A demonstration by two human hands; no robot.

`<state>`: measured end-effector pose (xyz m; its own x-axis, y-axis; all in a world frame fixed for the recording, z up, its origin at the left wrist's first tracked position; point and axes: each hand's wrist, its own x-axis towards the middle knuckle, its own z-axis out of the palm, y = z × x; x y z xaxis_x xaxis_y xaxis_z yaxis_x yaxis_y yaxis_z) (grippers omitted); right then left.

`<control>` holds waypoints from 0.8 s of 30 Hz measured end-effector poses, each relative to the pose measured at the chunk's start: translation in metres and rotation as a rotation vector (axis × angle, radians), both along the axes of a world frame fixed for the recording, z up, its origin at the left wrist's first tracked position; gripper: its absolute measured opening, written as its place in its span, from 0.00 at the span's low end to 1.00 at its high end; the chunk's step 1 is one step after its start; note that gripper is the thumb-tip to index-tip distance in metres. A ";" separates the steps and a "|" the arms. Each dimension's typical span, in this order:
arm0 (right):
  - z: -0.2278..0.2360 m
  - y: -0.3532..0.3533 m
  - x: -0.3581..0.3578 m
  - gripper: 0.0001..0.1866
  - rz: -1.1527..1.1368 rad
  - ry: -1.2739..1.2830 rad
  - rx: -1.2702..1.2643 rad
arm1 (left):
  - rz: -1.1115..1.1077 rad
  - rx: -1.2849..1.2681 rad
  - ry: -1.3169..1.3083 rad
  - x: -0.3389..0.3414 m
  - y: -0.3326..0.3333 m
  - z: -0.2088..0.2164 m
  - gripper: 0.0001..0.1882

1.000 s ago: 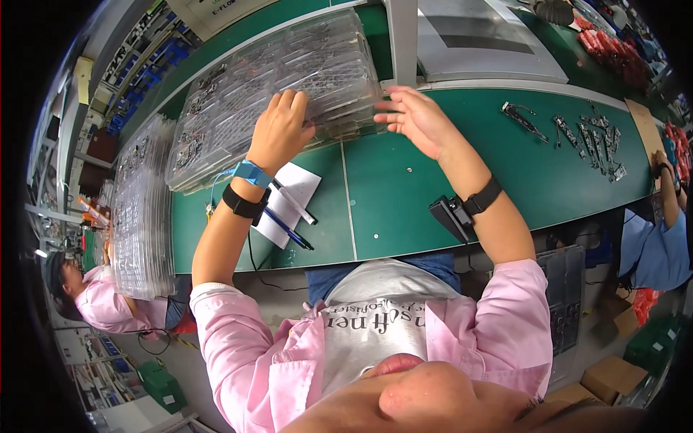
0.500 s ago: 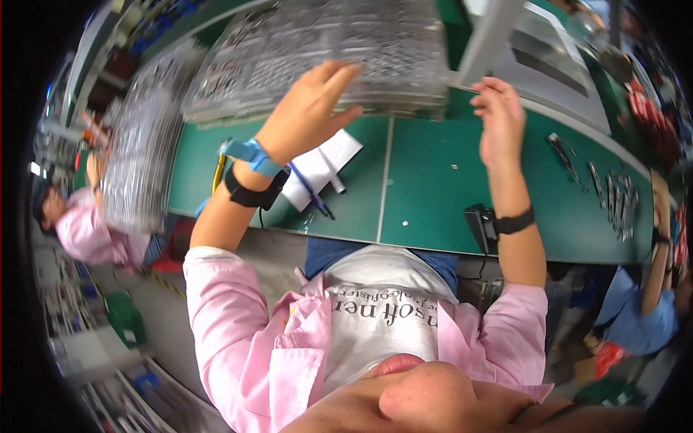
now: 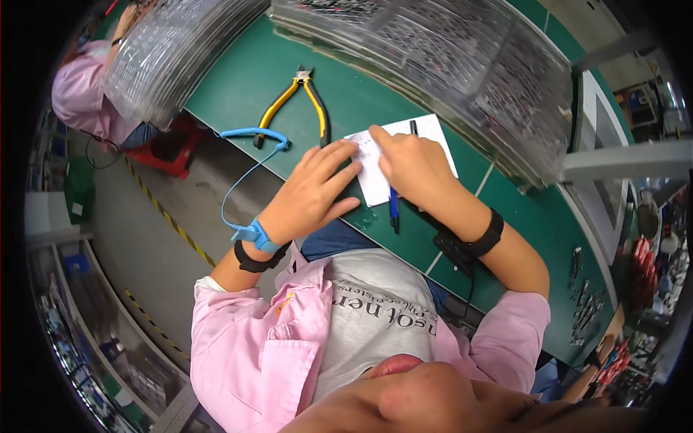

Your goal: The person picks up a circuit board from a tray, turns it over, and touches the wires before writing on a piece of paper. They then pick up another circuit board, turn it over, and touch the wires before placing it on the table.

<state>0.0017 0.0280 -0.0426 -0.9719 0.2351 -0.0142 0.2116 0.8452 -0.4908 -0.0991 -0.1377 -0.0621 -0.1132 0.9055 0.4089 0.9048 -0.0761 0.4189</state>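
My left hand (image 3: 315, 182) lies with its fingers stretched out, the fingertips at the left edge of a white notepad (image 3: 373, 189) with some handwriting. Over the pad, my right hand (image 3: 417, 164) points its index finger to the upper left; thumb and index are apart, and the other fingers are mostly hidden. A blue pen (image 3: 394, 208) passes beneath the right hand, and a black tip shows above it. Yellow-and-black side cutters (image 3: 303, 76) rest with spread handles beyond my left hand. A blue wrist strap (image 3: 254, 235) is on my left wrist, its cord leading to a blue clip (image 3: 254, 133) at the table edge.
Stacked clear plastic trays (image 3: 447, 65) of small parts fill the back of the green table (image 3: 523, 231); another stack (image 3: 173, 58) stands at left. Several tweezers (image 3: 588, 314) lie at right, near a grey post (image 3: 613, 162). A person in pink (image 3: 86, 97) sits at far left.
Both hands have come down from the air above the table to the notepad, the right one moving left across. The view has turned left, so the side cutters now show fully.
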 end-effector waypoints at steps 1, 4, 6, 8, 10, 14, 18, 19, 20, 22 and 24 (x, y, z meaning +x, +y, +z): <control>-0.004 0.007 -0.004 0.11 -0.040 -0.028 -0.102 | 0.014 -0.025 0.025 -0.003 0.001 -0.003 0.17; -0.011 0.019 -0.012 0.13 -0.094 0.082 -0.490 | 0.058 -0.066 0.044 -0.012 0.003 -0.010 0.19; -0.014 0.022 -0.012 0.14 -0.170 0.415 -1.084 | 0.043 -0.100 0.029 -0.018 0.003 -0.008 0.20; -0.021 0.022 -0.013 0.13 -0.146 0.346 -1.034 | 0.021 -0.115 0.006 -0.022 0.005 -0.010 0.21; -0.029 0.020 -0.017 0.11 -0.066 0.237 -0.957 | 0.006 -0.100 -0.054 -0.026 0.004 -0.016 0.22; -0.030 0.022 -0.023 0.07 -0.144 0.245 -0.844 | -0.004 -0.064 -0.114 -0.029 0.004 -0.020 0.23; -0.044 0.010 -0.025 0.03 -0.220 0.466 -0.810 | 0.023 -0.057 -0.117 -0.028 0.005 -0.029 0.24; -0.046 0.012 -0.026 0.03 -0.221 0.453 -0.809 | 0.033 -0.062 -0.108 -0.028 0.007 -0.029 0.24; -0.047 0.015 -0.025 0.04 -0.200 0.468 -0.795 | 0.035 -0.063 -0.120 -0.028 0.007 -0.028 0.24; -0.049 0.018 -0.025 0.08 -0.156 0.505 -0.769 | 0.010 -0.145 -0.120 -0.030 0.006 -0.017 0.25; -0.043 0.013 -0.027 0.09 -0.207 0.484 -0.787 | -0.006 -0.189 -0.120 -0.029 0.007 -0.015 0.26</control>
<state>-0.0258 0.0406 -0.0852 -0.8540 0.4978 0.1513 -0.0553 0.2023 -0.9778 -0.1285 -0.1306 -0.0773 -0.1448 0.9656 0.2161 0.8476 0.0084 0.5306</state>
